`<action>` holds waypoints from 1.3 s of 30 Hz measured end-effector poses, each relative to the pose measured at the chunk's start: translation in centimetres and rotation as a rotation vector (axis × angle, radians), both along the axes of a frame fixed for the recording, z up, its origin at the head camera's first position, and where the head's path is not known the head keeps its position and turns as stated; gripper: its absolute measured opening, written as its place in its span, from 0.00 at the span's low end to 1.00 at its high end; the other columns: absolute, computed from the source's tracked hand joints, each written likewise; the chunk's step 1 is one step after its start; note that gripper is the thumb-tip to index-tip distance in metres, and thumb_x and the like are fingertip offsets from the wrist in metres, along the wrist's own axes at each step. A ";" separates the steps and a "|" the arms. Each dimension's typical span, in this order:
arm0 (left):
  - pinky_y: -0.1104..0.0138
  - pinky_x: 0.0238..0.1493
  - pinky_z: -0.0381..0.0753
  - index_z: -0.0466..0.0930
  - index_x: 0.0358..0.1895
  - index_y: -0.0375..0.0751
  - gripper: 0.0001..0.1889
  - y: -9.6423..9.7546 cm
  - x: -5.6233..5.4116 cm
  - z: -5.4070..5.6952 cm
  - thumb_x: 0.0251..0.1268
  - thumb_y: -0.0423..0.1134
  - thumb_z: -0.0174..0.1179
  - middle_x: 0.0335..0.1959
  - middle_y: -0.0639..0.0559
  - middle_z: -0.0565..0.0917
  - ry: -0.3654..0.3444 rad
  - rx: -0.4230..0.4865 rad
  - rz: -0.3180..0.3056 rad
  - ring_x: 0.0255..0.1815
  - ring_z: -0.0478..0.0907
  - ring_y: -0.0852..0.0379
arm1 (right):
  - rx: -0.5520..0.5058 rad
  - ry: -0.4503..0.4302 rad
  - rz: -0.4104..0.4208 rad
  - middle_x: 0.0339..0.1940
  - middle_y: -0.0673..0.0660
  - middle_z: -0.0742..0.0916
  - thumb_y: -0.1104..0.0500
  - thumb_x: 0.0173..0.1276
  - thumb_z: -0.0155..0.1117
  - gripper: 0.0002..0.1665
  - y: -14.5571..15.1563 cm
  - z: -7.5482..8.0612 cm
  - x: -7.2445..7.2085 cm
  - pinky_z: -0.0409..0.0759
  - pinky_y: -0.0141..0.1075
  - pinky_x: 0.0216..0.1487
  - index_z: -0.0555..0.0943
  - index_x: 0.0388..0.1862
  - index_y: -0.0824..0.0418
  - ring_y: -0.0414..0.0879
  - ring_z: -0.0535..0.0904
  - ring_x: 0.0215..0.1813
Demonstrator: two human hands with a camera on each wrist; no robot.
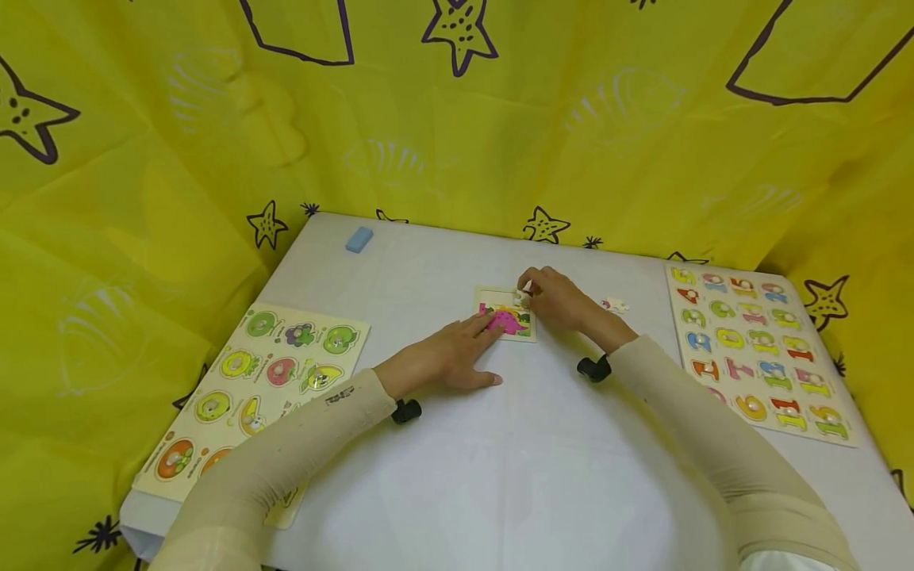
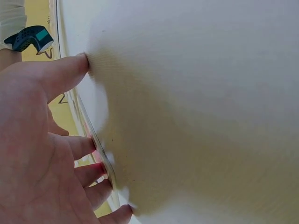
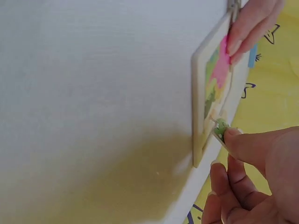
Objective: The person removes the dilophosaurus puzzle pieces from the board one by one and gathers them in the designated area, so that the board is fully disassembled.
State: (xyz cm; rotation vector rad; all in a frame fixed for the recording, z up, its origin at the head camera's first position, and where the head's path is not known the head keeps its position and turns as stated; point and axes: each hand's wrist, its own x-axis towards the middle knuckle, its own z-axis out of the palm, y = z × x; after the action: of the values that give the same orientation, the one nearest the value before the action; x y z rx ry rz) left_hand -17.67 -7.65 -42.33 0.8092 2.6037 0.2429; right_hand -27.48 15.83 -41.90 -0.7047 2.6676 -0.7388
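Note:
A small framed jigsaw puzzle (image 1: 530,336) with a pink dinosaur picture lies on the white table, its upper part showing bare tray. My left hand (image 1: 462,353) rests with fingertips on the puzzle's left side, thumb spread out on the tabletop. In the left wrist view the fingers of that hand (image 2: 42,126) are extended along the frame's edge. My right hand (image 1: 560,300) is at the frame's upper right corner. Between its thumb and fingers it pinches a jigsaw piece (image 3: 220,129) with green on it, held right at the frame's rim.
Another loose jigsaw piece (image 1: 616,304) lies right of the right hand. A fruit peg board (image 1: 274,396) covers the left side, partly under the left sleeve. At the right is a number peg board (image 1: 760,349). A blue block (image 1: 359,239) sits at the back left, before a yellow curtain (image 1: 428,143).

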 end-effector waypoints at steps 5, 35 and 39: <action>0.51 0.86 0.50 0.46 0.88 0.48 0.49 0.2 0.0 0.2 0.74 0.67 0.56 0.89 0.46 0.44 0.005 -0.007 -0.004 0.89 0.42 0.47 | -0.065 0.034 0.043 0.46 0.64 0.83 0.65 0.82 0.58 0.11 0.4 0.4 0.0 0.76 0.56 0.62 0.78 0.58 0.63 0.60 0.78 0.54; 0.51 0.86 0.50 0.46 0.88 0.49 0.49 0.0 0.1 -0.2 0.74 0.67 0.56 0.89 0.46 0.45 0.010 -0.001 0.002 0.89 0.42 0.48 | 0.020 -0.059 -0.207 0.59 0.73 0.84 0.57 0.85 0.56 0.20 13.9 4.3 0.1 0.78 0.59 0.61 0.81 0.61 0.73 0.65 0.78 0.58; 0.51 0.86 0.49 0.46 0.88 0.49 0.49 0.0 0.1 -0.3 0.74 0.67 0.56 0.89 0.45 0.45 0.013 0.003 -0.003 0.89 0.41 0.47 | 0.073 -0.122 -0.202 0.62 0.76 0.82 0.57 0.85 0.55 0.22 16.7 4.5 0.2 0.74 0.66 0.66 0.80 0.62 0.75 0.70 0.76 0.63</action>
State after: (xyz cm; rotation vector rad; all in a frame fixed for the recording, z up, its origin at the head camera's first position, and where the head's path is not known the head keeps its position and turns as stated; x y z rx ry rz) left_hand -17.57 -7.62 -42.61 0.8184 2.6147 0.2413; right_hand -27.32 32.55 -37.42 -0.3628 2.6637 -0.7056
